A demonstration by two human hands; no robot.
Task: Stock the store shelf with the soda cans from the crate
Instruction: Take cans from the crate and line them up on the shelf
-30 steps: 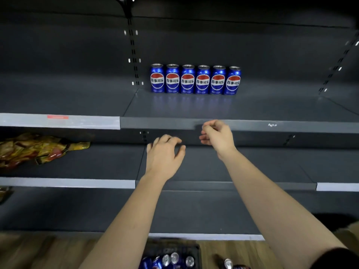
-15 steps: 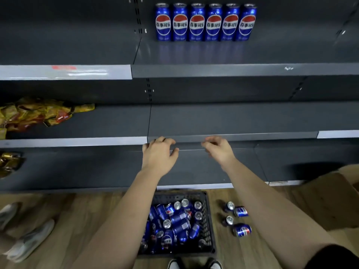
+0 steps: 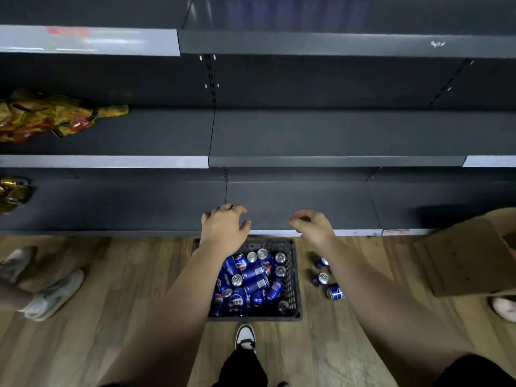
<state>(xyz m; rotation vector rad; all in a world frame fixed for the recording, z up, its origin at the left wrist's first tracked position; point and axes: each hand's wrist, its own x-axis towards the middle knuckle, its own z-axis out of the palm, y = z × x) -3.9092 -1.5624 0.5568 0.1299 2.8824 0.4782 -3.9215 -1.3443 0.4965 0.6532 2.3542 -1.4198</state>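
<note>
- The left hand [image 3: 224,227] and the right hand [image 3: 314,227] are both empty. They hang palm down, side by side, with fingers loosely curled round nothing.
- They hover in front of the lowest shelf [image 3: 307,202], over the far end of the crate [image 3: 293,275].
- The crate stands on the wooden floor [image 3: 125,275] just near of the shelving, straight below the hands. The soda cans [image 3: 251,280] lie in it in a jumble, some top up and most on their sides.
- Three loose cans [image 3: 324,278] lie on the floor just right of the crate, not touching it.
- The step in hand looks like the reach down for a fresh pick. Nothing is held, and the hands are nearer the crate than any higher shelf.
- The next move calls for lowering each hand into the crate and wrapping the fingers round a can's body. The top-up cans at the far side look easiest to take. The lying ones would need turning upright before shelving.
- Snack packets [image 3: 50,115] lie far left on the middle shelf [image 3: 335,132], and a cardboard box [image 3: 469,258] stands at the right.
</note>
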